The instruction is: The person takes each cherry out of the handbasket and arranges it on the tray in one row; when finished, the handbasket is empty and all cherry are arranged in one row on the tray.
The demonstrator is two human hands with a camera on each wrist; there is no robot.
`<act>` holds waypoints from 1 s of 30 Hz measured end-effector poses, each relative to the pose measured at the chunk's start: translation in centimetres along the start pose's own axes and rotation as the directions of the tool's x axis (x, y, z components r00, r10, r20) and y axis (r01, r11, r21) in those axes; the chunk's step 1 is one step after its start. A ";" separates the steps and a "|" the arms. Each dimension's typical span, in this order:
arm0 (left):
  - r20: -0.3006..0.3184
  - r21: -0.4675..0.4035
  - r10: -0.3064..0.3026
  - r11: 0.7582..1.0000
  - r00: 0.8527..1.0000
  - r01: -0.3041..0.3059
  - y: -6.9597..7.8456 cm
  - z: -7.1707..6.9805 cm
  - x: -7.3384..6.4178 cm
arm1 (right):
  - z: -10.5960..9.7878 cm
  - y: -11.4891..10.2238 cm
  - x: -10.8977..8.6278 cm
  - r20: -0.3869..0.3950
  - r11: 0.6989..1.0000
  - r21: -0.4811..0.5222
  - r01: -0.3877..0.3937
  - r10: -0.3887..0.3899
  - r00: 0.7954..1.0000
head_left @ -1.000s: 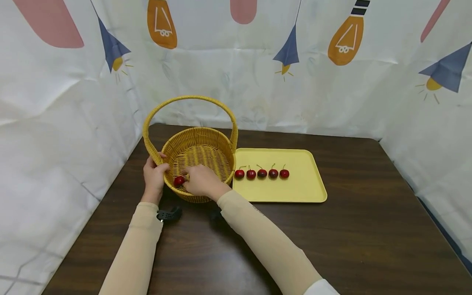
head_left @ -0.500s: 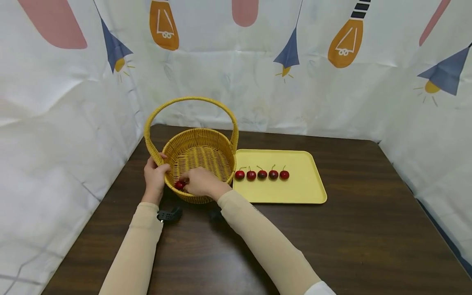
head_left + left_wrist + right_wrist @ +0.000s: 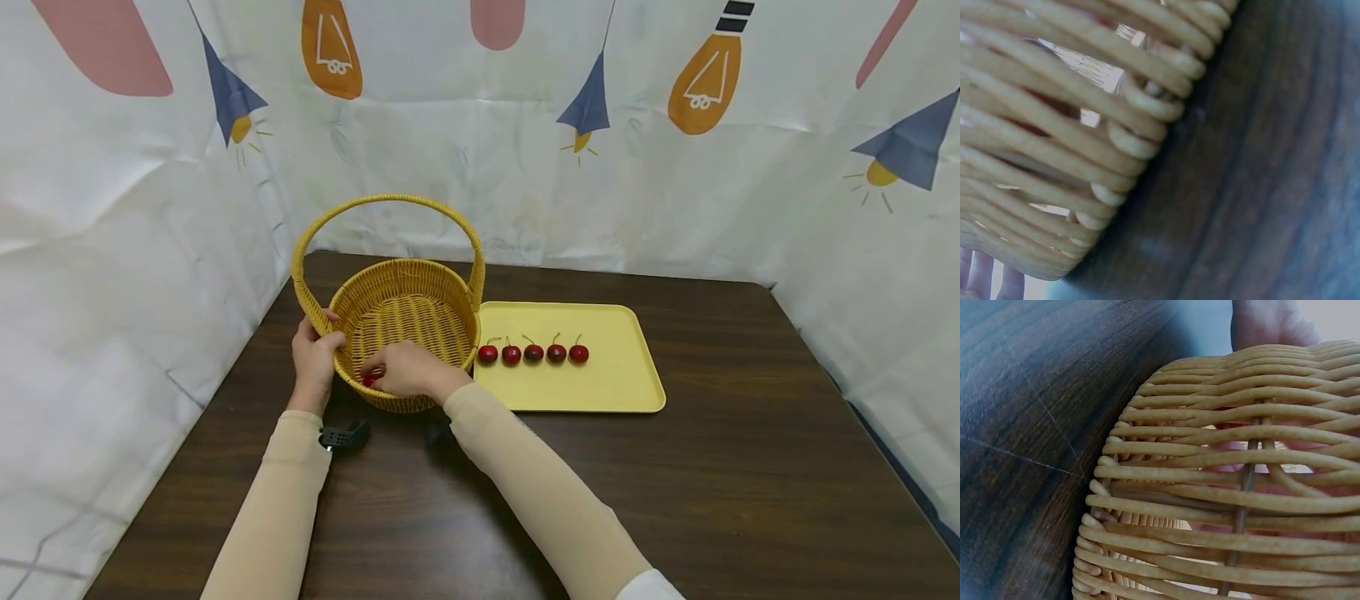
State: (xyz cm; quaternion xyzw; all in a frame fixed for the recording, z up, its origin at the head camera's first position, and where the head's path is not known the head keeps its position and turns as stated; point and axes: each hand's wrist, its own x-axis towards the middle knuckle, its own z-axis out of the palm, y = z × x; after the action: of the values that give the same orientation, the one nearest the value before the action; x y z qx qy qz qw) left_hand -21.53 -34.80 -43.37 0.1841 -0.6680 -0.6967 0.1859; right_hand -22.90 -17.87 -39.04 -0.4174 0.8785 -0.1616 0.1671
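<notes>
A yellow wicker basket (image 3: 405,275) with a tall arched handle stands on the left part of the table. My left hand (image 3: 311,367) grips its left side where the handle meets the rim. Inside, low against the near wall, my right hand (image 3: 408,369) pinches a red cherry (image 3: 370,380), which the fingers mostly cover. In the left wrist view the basket's weave (image 3: 1054,125) fills the upper left, with some fingertips (image 3: 1010,284) below it. Through the weave (image 3: 1235,487) in the right wrist view, parts of a hand and something red show faintly.
A yellow tray (image 3: 570,392) lies just right of the basket, with a row of several stemmed cherries (image 3: 533,354) on it. The dark wooden table (image 3: 750,467) extends to the right. A printed white curtain (image 3: 480,183) closes off the back and sides.
My right hand has shifted slightly lower in the basket with the cherry, and its fingers now cover more of the fruit. The left hand, the basket and the tray stay in place.
</notes>
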 end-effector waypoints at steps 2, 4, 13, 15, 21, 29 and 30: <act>0.001 0.007 0.005 1.000 1.000 -0.005 0.0 0.0 0.0 | 0.0 0.0 -0.1 -0.004 1.000 0.018 -0.010 0.010 1.000; 0.002 0.011 0.008 1.000 1.000 -0.008 -0.1 0.1 0.0 | 0.0 0.1 -0.2 -0.006 0.999 0.039 -0.021 0.021 1.000; 0.010 0.007 -0.010 1.000 1.000 0.010 -0.2 -0.2 0.1 | 0.1 0.0 -0.7 -0.131 0.986 0.124 -0.109 0.125 0.983; 0.008 0.005 -0.008 1.000 1.000 0.008 -0.2 -0.3 0.2 | 0.2 0.0 -0.9 -0.207 0.982 0.147 -0.118 0.147 0.967; 0.003 0.024 -0.008 1.000 1.000 0.008 -0.3 -0.4 0.2 | 0.2 0.2 -1.7 -0.435 0.962 0.267 -0.051 0.167 0.885; 0.014 0.010 -0.009 1.000 1.000 0.009 -0.1 -0.1 0.3 | -0.6 1.2 -4.8 -0.620 0.926 0.337 0.171 0.081 0.781; 0.015 0.007 -0.014 1.000 1.000 0.014 0.0 0.1 0.4 | -0.8 1.5 -5.3 -0.635 0.922 0.339 0.189 0.077 0.768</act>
State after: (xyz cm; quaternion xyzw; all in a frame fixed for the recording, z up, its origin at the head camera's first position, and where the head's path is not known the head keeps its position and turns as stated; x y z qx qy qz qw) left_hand -21.88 -34.93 -43.36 0.1842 -0.6703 -0.6971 0.1754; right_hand -21.10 -12.67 -38.16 -0.3232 0.8202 -0.4672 -0.0673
